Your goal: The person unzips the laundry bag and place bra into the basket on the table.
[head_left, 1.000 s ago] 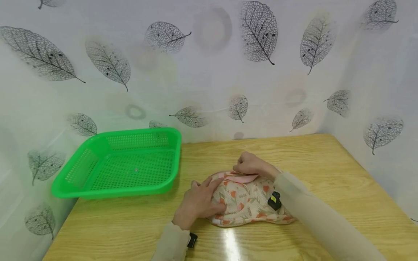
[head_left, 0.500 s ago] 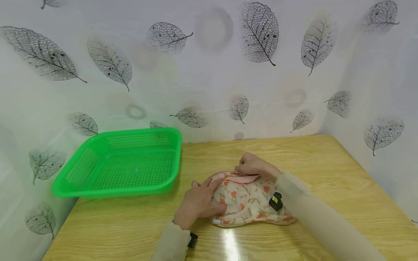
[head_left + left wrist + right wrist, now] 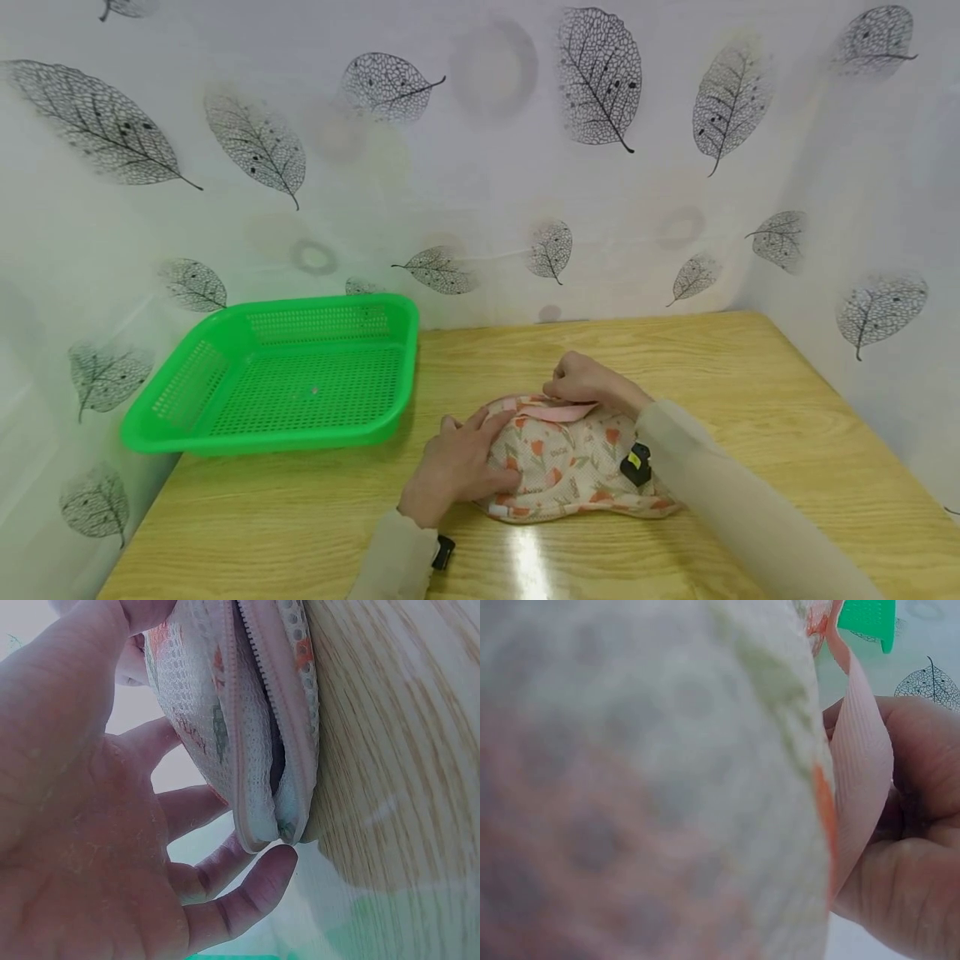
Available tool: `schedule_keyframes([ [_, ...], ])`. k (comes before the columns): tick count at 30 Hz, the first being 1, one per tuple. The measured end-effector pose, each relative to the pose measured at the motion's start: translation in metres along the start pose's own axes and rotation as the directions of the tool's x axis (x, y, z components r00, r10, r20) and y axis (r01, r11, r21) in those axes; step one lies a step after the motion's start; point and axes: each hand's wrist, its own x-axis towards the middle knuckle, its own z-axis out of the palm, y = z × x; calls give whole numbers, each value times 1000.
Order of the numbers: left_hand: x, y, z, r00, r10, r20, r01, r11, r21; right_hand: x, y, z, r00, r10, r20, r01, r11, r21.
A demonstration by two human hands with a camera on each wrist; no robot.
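Lying on the desk (image 3: 750, 408), to the right of the basket (image 3: 285, 437), the bag (image 3: 538, 467) shows its zipper (image 3: 291, 727) gaping in the left wrist view. Left hand (image 3: 453, 468): fingers spread, resting on the bag's left end without gripping it. Right hand (image 3: 581, 379): fingers curled at the far edge, behind the strap (image 3: 864, 750), apparently pinching the bag there; whether a pull tab lies between them is hidden. Possible faults, as judged: the soft mesh could bunch and follow the right hand if the left presses too lightly; loose mesh, or the strap so close to the right fingers, could catch in the teeth and jam them; an oblique tug could make the pinch slip. Compared with the frame one second earlier, the right hand stands slightly farther right along the far edge; left hand, bag and basket keep practically the same places.
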Motion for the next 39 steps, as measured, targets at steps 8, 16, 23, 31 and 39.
schedule_keyframes([
  [8,-1,0,0,1000,4,-4,-4,1000,4,1,2,1,1000,-10,-16,9,999,-34],
  [16,0,0,-1,1000,6,-8,-6,1000,8,1,3,1,1000,-5,-20,4,1000,-27],
  [23,0,1,-1,1000,-6,-1,6,1000,5,0,4,1,999,24,-23,-24,1000,-13],
  [31,-1,1,0,1000,-11,0,11,1000,-1,-1,6,1,999,27,-20,-27,1000,-5],
  [39,-1,2,0,1000,-15,-2,15,1000,1,-3,7,1,999,36,-21,-35,999,40],
])
